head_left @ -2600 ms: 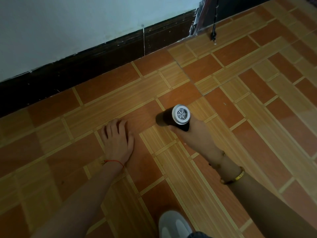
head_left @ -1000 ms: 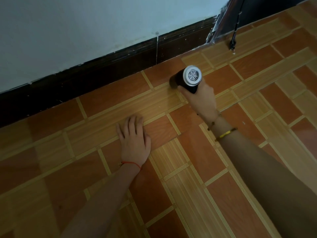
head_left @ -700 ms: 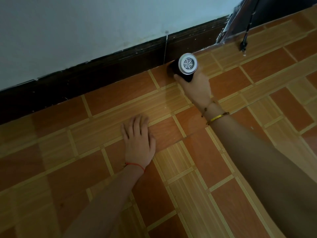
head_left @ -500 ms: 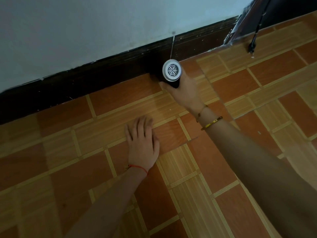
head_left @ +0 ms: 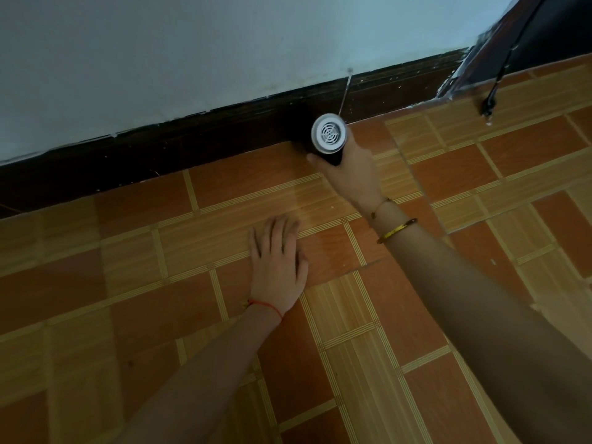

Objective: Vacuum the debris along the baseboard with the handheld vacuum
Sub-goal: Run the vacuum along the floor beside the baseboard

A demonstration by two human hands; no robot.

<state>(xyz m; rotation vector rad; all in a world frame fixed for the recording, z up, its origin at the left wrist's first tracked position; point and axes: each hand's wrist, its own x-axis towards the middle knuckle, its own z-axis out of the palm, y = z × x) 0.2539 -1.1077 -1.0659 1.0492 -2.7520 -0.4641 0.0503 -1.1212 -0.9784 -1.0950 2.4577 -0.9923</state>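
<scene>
My right hand (head_left: pixel 350 169) grips the handheld vacuum (head_left: pixel 327 136), a short black cylinder whose white vented rear cap faces me. Its front end is pressed into the seam where the dark brown baseboard (head_left: pixel 198 145) meets the tiled floor, so the nozzle is hidden. My left hand (head_left: pixel 277 262) lies flat on the floor, fingers together, palm down, holding nothing. A few tiny pale specks (head_left: pixel 331 206) lie on the tiles near the baseboard.
The floor is orange and tan patterned tile (head_left: pixel 352 347). A pale wall (head_left: pixel 192 59) rises above the baseboard. At the upper right a dark door frame (head_left: pixel 480 59) begins, and a black cord end (head_left: pixel 488 104) hangs down to the floor there.
My right hand carried the vacuum from mid-floor up to the baseboard, then slid it leftward along it. My left hand stayed flat on the floor.
</scene>
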